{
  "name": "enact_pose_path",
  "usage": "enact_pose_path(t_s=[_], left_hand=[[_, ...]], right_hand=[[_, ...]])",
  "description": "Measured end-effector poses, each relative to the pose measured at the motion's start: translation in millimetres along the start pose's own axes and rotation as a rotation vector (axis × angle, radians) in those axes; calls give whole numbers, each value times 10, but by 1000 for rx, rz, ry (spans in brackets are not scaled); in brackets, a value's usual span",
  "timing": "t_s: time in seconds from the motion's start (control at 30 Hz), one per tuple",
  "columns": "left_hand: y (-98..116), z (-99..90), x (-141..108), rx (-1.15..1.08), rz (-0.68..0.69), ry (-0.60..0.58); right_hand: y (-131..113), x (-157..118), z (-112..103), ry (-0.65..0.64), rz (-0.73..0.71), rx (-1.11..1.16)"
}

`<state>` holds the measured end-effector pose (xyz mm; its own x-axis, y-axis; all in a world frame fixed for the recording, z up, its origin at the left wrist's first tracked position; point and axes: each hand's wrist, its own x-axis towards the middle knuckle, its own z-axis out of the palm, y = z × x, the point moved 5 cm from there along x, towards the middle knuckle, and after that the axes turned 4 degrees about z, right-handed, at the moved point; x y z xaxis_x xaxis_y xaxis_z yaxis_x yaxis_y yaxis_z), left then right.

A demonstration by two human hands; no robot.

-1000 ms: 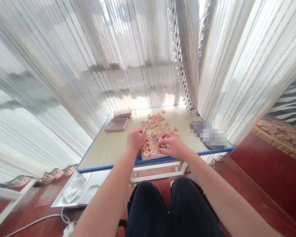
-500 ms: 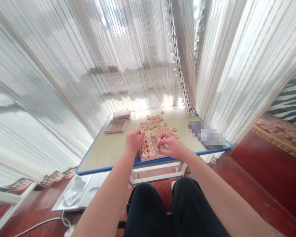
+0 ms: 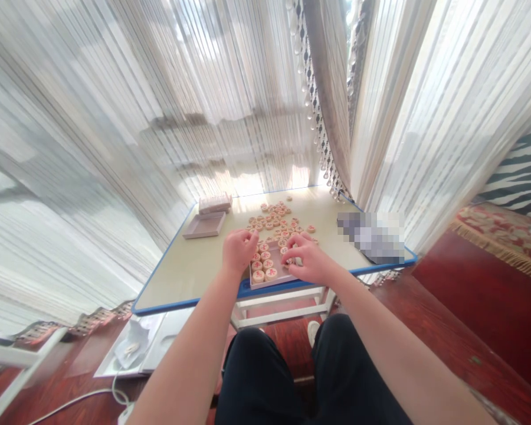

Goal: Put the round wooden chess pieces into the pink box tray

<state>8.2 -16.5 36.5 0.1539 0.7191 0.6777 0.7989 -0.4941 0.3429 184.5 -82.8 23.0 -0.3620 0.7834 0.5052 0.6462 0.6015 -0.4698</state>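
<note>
A shallow open box sits at the table's near edge. Round wooden Chinese chess pieces with red characters stand in two columns along its left side. My right hand reaches over the right part of the box, its fingers curled round a chess piece that is partly hidden. At the box's upper left corner is my left hand, closed, with its fingertips turned inward; anything inside it is hidden. Beyond both hands lies a loose spread of more chess pieces.
An open box lid or tray lies at the table's far left, with a pale package behind it. On the right is a dark, blurred-out item. The blue-edged table stands against sheer curtains.
The view has shifted slightly. My hands keep nearly the same places by the box, and the right fingers stay curled at its right side.
</note>
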Motion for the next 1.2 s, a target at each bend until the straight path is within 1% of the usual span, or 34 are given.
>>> enact_pose_path(t_s=[0.27,0.83,1.2], left_hand=[[15,-9,1,-2,2,7],[8,-3,3,-29,-18,-9],[0,-2,4,-4,-20,-5]], right_hand=[[9,-12,-4,5,-11,12],[-13,-16,2,18,-5,-68],[-6,-33,-8,23,-2,-55]])
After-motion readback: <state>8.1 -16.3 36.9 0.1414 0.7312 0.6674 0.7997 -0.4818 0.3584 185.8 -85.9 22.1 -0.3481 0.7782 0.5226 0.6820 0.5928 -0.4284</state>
